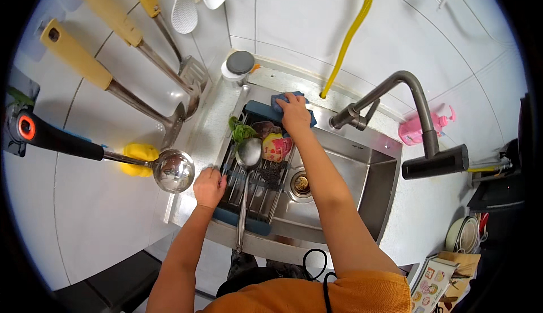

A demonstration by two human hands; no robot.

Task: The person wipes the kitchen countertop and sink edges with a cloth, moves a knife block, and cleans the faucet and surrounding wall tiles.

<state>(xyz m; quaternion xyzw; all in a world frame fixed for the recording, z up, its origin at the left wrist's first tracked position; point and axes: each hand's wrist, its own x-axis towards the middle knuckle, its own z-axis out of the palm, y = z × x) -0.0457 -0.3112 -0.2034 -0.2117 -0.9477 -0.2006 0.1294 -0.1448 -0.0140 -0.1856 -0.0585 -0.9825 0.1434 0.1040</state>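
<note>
My right hand [295, 112] is closed on a blue cloth [276, 103] at the sink's far edge, pressing it against the metal. Beside the left rim of the sink [345, 171], my left hand [209, 187] rests with its fingers curled and close together. What lies under those fingers, if anything, is hidden. A dark drying rack [257, 226] spans the left part of the sink. On it lie a metal ladle [249, 153], green leaves [242, 131], a pink and yellow packet [276, 147] and dark crumb-like bits [271, 174].
A dark faucet [421, 106] arches over the right side, near a pink pump bottle [416, 129]. A yellow hose [350, 33] runs down the tiled wall. At left hang a large ladle [173, 171] and several yellow-handled tools [76, 53]. A grey-lidded jar [240, 64] stands behind the sink.
</note>
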